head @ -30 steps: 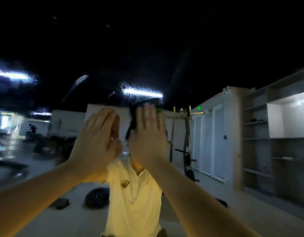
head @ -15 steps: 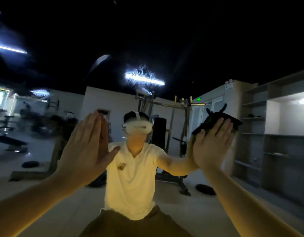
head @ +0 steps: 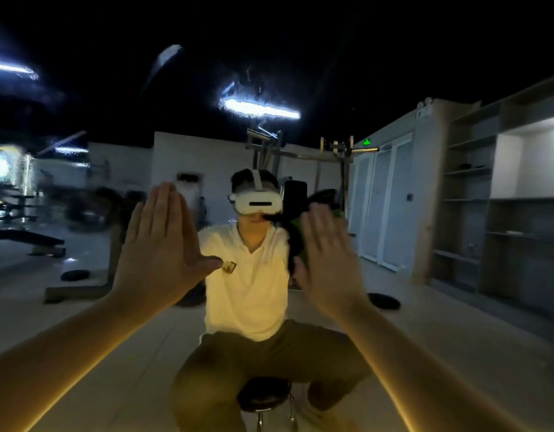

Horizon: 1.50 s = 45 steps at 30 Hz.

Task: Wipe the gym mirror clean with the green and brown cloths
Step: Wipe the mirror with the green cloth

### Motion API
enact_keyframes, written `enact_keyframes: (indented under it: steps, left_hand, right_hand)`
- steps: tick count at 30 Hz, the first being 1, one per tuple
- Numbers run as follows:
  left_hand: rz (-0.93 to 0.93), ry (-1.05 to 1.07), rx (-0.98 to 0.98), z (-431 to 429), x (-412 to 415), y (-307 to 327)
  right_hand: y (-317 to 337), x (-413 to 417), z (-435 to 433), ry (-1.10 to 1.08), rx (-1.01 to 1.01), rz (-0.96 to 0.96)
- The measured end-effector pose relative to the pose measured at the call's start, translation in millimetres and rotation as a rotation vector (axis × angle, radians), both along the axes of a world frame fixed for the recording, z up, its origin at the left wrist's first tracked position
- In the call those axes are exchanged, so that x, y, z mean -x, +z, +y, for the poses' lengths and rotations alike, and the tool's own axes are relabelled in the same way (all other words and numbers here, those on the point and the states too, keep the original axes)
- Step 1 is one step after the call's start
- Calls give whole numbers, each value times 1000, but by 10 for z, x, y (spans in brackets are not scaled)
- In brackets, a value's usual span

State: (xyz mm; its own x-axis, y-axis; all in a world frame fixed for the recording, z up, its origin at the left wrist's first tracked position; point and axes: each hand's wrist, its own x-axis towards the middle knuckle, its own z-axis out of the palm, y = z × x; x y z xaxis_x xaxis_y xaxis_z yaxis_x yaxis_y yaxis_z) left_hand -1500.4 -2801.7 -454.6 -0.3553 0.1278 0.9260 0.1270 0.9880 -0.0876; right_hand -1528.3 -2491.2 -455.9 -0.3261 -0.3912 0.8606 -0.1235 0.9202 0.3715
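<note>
Mirror glass (head: pixel 331 57) is being pressed by two flat, separate hands, the right hand (head: pixel 330 263) spreading the green cloth (head: pixel 322 197) on it for broad contact, the left hand (head: pixel 163 247) showing no brown cloth.

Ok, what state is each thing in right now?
Left hand: flat, fingers straight, held up to the mirror; no cloth visible under it.
Right hand: flat, pressing the cloth on the glass.
Cloth: dark, bunched, edges showing past the fingers.
Mirror: droplets and smears up top.
</note>
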Motion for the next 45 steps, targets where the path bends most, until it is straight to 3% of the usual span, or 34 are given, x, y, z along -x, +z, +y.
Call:
enact_keyframes:
  steps: [3, 6, 10, 15, 21, 24, 26, 31, 34, 37, 40, 45]
  left_hand:
    - [28, 12, 8, 195, -77, -134]
    - [-71, 62, -16, 349, -69, -251]
    - [-128, 45, -131, 437, -105, -253]
    - [-182, 54, -172, 481, -140, -236]
    - [-33, -52, -108, 246, -290, -849]
    - [-17, -74, -127, 201, -373, -1202]
    - [-39, -81, -167, 252, -362, -1287]
    - [-100, -96, -243, 438, -200, -1354]
    - [-44, -60, -211, 463, -101, -1418]
    - [3, -75, -207, 454, -25, -1447]
    - [1, -110, -221, 434, 47, -1486]
    - [75, -229, -205, 257, 18, -1499]
  right_hand:
    - [-31, -48, 817, -71, 308, 0]
    - [-85, -118, 1356, -96, 645, -34]
    - [-33, -71, 1109, -69, 801, -69]
    - [-369, -6, 203, 69, 513, -11]
    - [-822, -100, -877, 223, 242, -39]
    - [-1112, -132, -979, 298, -101, -97]
    - [-1164, -104, -711, 305, -214, -87]
    - [-1195, -110, 384, 172, 53, -66]
    - [-1255, -92, 852, 47, 430, 7]
    - [-1211, -17, 702, -70, 801, 32]
    - [-1206, 29, 0, -39, 730, 91]
    - [-1288, -101, -1205, 101, 278, -54]
